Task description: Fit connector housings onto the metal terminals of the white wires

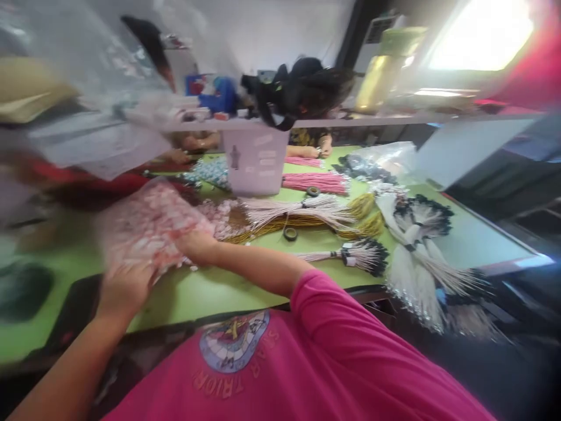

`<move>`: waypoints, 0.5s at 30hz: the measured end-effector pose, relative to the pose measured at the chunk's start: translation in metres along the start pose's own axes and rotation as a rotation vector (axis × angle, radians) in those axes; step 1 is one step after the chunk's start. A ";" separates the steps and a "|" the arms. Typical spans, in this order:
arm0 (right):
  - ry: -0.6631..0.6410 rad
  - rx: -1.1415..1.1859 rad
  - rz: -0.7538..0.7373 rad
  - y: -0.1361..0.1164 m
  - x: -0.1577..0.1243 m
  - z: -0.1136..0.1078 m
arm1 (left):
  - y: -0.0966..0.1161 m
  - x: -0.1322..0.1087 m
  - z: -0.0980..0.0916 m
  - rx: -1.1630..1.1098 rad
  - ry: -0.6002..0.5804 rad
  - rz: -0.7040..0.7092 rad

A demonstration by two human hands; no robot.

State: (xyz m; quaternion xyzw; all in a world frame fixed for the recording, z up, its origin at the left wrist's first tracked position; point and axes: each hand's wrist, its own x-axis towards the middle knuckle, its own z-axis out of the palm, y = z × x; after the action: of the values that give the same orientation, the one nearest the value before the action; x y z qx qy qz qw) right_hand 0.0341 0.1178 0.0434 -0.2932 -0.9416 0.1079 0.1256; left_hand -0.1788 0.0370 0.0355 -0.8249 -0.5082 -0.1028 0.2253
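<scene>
A clear plastic bag (149, 216) full of small white and pinkish pieces is at the left of the green table, blurred by motion. My left hand (127, 286) is closed on the bag's near edge. At the bag's right side is my right hand (195, 245); its fingers are hidden among the plastic and pieces, so whether they grip anything does not show. A heap of similar pale pieces (219, 215) lies just beyond that hand. To its right are a bundle of white wires (302, 207) and yellow wires (363, 225).
A pale bin (255, 161) stands beneath a shelf (377, 121). Pink wire bundles (315, 183), black tape rolls (290, 233) and a black-tipped wire bundle (363, 256) lie on the table (249, 292). More white bundles (416, 275) overhang its right edge. Other people's hands (313, 152) work across the table.
</scene>
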 end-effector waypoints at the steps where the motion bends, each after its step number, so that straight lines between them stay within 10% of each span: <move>1: 0.026 -0.013 0.002 -0.007 -0.001 0.003 | 0.000 0.004 -0.006 0.006 0.007 -0.012; 6: 0.256 -0.239 -0.246 -0.037 0.006 0.017 | -0.009 0.015 -0.020 -0.096 0.000 -0.062; 10: 0.135 -0.284 -0.104 -0.037 0.024 0.023 | -0.026 0.019 -0.024 -0.276 -0.115 0.022; 15: 0.105 -0.330 -0.288 -0.029 0.029 0.026 | -0.053 0.032 -0.013 -0.199 -0.218 -0.165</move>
State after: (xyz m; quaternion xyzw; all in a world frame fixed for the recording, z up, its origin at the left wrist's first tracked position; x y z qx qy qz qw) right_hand -0.0118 0.1074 0.0319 -0.1776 -0.9708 -0.0818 0.1387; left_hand -0.2099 0.0762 0.0733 -0.8048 -0.5829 -0.0808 0.0767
